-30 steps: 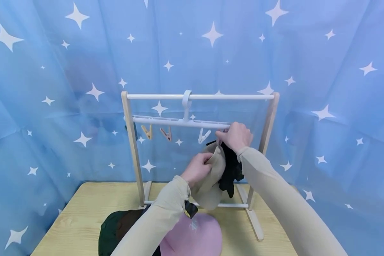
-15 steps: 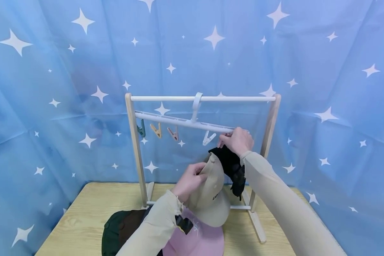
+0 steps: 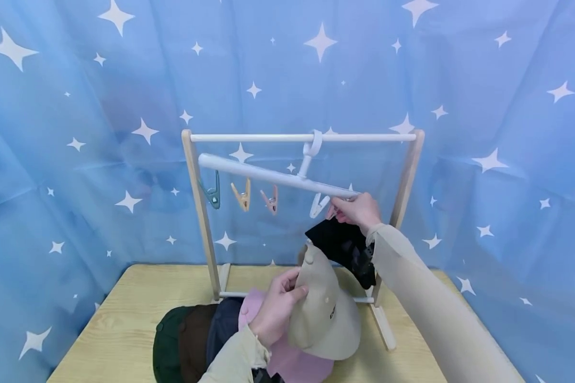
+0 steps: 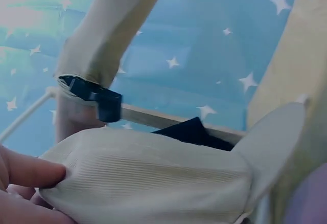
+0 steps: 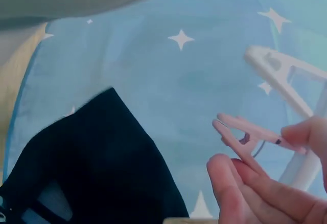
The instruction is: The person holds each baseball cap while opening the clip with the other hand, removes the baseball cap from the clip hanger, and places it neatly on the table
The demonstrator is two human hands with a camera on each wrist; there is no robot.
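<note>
My left hand [image 3: 279, 306] pinches the edge of a beige baseball cap [image 3: 322, 303], which hangs tilted with its brim down to the right. In the left wrist view, thumb and finger hold the fabric of the cap [image 4: 153, 173]. My right hand [image 3: 361, 211] is at the lower right end of a white clip hanger [image 3: 268, 173]. Its thumb and fingers pinch the handles of a pink clothespin [image 5: 245, 139], with no cloth between the clip's tips. A black cloth piece with a strapped opening, like a cap [image 5: 102, 162], hangs below that hand, partly behind the beige cap.
The hanger hooks over the rack's white rod [image 3: 249, 138]. Green [image 3: 212, 191], yellow [image 3: 241, 195], pink [image 3: 270, 200] and white [image 3: 318, 205] clips hang from it. On the wooden table [image 3: 120, 314] lie green [image 3: 166, 340], brown [image 3: 194, 340], navy [image 3: 222, 324] and pink [image 3: 297, 364] caps.
The beige cap has come down and away from the pink clip with my left hand. The hanger has shifted right and tilted lower at its right end, where my right hand stays.
</note>
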